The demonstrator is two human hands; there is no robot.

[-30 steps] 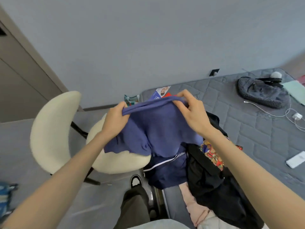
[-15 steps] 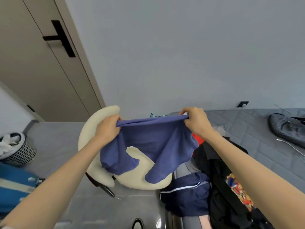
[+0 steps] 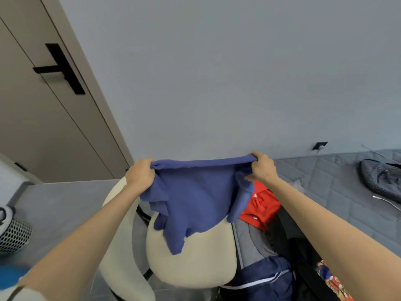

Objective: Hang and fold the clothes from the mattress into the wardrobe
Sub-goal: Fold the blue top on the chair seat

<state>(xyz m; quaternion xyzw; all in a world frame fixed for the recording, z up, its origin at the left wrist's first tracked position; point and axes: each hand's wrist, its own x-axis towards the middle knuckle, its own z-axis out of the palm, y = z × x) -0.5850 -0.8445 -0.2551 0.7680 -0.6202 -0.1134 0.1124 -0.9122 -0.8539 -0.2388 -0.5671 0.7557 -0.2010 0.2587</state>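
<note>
Shift: the hands have drawn further apart than half a second ago. The top edge of the blue top (image 3: 195, 198) is now pulled out straight between them, and more of the red garment (image 3: 260, 205) shows beside it.
Left hand (image 3: 141, 173): at nine o'clock of the top, fingers curled tight over the left end of the edge and gripping a bunch of cloth.
Right hand (image 3: 262, 168): at three o'clock, fingers and thumb clenched round the right end of that edge.
Blue top: up in the air between both fists, in front of the grey wall. Its body and short sleeves hang down over the cream chair (image 3: 191, 261). I cannot tell whether the lowest tip touches the seat.
Red garment: at four o'clock of the top, lying on the mattress (image 3: 325, 181), partly behind the hanging right sleeve.
Pile: at five o'clock, a navy jacket (image 3: 264, 279) with a white stripe. Beside it are black clothing (image 3: 303, 257) and a bright patterned piece (image 3: 332, 281) under the right forearm.
Mattress far side: a grey bag (image 3: 382, 179) at three o'clock, with a wall socket (image 3: 320, 146) above it.
Door (image 3: 43, 127): at ten o'clock, with a black handle (image 3: 60, 68).
Floor: a mesh basket (image 3: 13, 233) at eight o'clock.
</note>
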